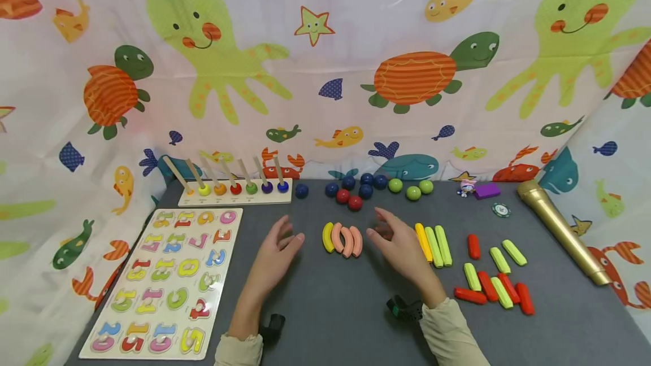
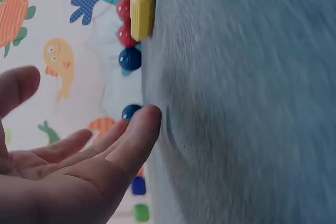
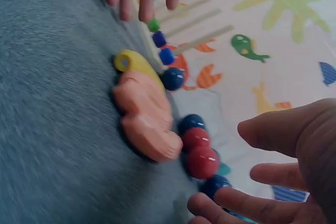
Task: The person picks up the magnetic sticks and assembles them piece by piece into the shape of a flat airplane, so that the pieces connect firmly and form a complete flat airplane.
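Note:
My left hand (image 1: pixel 274 253) is held above the grey table with its fingers relaxed and nothing in them. To its right lies a short row of curved toy pieces: a yellow one like a banana (image 1: pixel 328 238) and three salmon-pink ones like sausages (image 1: pixel 347 242). On the other side of the row, my right hand (image 1: pixel 400 243) is also raised, with loose fingers and no object held. In the right wrist view the pink pieces (image 3: pixel 149 116) and the banana-like piece (image 3: pixel 137 64) lie apart from the right fingers (image 3: pixel 262 203).
A number puzzle board (image 1: pixel 239 258) and a pegged board (image 1: pixel 234 200) stand left. Blue, red and green balls (image 1: pixel 355 203) line the back. Yellow and green sticks (image 1: pixel 432 245) lie beside my right hand; red and light-green pieces (image 1: pixel 487 286) and a gold microphone (image 1: pixel 561 230) are farther right.

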A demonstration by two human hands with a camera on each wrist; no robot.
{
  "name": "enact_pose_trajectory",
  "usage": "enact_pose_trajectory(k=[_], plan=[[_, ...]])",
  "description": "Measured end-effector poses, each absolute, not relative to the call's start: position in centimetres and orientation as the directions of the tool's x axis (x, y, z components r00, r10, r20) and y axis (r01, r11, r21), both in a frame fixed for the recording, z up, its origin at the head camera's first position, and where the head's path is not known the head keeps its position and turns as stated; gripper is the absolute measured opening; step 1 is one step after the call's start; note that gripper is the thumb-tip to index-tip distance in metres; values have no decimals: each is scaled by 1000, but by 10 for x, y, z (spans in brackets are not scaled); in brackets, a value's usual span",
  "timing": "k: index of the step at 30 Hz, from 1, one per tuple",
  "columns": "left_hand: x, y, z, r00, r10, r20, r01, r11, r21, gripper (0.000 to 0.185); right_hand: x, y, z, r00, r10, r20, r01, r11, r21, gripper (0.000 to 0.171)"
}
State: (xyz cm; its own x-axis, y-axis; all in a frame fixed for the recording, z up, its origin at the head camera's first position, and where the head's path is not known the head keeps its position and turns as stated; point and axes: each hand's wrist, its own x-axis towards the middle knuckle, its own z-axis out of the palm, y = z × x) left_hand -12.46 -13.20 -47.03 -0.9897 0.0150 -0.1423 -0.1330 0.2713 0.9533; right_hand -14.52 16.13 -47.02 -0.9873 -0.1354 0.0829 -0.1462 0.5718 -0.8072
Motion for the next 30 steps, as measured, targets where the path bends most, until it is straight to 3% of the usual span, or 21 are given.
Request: enact_pose_trajectory(k=[5, 8, 13, 18, 30], plan=[[-140, -122, -478, -969, 25, -247, -247, 0, 969, 56, -153, 153, -481, -989, -139, 40, -113, 574, -811, 46], [-149, -117, -481, -964, 14, -266, -266, -14, 964, 48, -158, 150, -486, -988, -152, 14, -103, 600, -793, 36], [-156, -106, -482, -973, -17, -232, -231, 181, 956, 37, -162, 149, -489, -987, -159, -16, -85, 608, -789, 21], [-161, -95, -481, -981, -58, -185, -192, 437, 879, 26, -165, 151, -489, -987, -157, -46, -59, 601, -797, 19], [-166, -83, -480, -994, 7, -113, -80, 658, 749, 15, -168, 146, -488, -983, -169, -72, -48, 614, -788, 11]])
